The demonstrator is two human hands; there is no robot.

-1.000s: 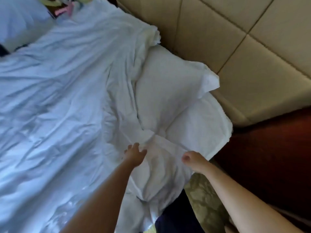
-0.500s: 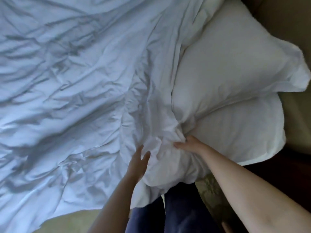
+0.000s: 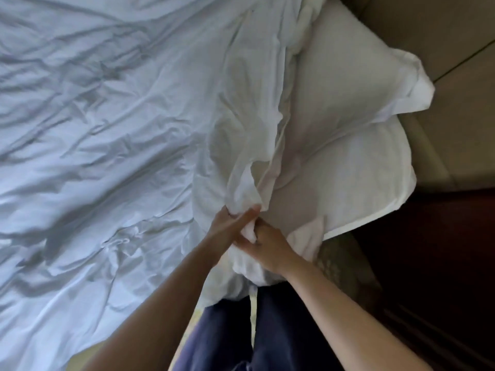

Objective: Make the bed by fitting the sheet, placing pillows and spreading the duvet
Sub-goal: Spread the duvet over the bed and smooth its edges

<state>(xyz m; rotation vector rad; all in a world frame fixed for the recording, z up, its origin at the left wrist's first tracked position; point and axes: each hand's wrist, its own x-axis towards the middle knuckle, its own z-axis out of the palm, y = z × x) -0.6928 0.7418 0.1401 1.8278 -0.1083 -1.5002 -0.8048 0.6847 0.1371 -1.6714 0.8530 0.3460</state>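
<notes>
A wrinkled white duvet (image 3: 112,145) covers most of the bed on the left. Its near corner is bunched and lifted where my hands meet. My left hand (image 3: 230,226) pinches that corner between thumb and fingers. My right hand (image 3: 267,245) grips the same bunch of cloth from the right, touching the left hand. Two white pillows lie at the head of the bed: the upper pillow (image 3: 345,84) overlaps the lower pillow (image 3: 356,178). The duvet's raised edge partly hides both pillows.
A padded beige headboard (image 3: 450,76) runs along the right. Dark red floor (image 3: 434,263) lies beside the bed at lower right. My dark blue trousers (image 3: 270,328) press against the bed's near edge, with patterned fabric (image 3: 340,266) showing under the lower pillow.
Both hands came together and took hold of the duvet corner, lifting it off the pillows. Earlier they were apart and lay open on the cloth. The view moved closer.
</notes>
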